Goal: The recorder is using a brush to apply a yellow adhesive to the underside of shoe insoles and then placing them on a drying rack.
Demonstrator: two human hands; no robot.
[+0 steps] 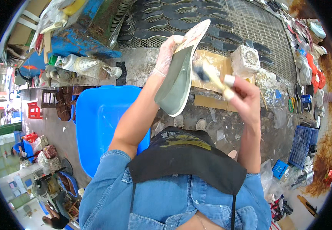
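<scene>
My left hand [167, 55], in a thin clear glove, grips a shoe sole [175, 82] by its edge and holds it up, tilted. The sole's near part is grey-green and its far part beige with red printing; a pale rim runs along its side. To its right, my right hand [247, 100] is closed on the pale handle of a brush [214, 78], with white covers on some fingertips. The brush's dark bristles are smeared by motion and point at the sole; whether they touch it, I cannot tell.
Several dark soles [150, 24] lie in rows on a mesh-topped bench. A white, crusted square tub [245, 60] stands on the bench's near edge beside cardboard [215, 61]. A big blue plastic bin [93, 126] is at my left, crusted bottles [85, 66] above it. Green-handled scissors [291, 104] lie right.
</scene>
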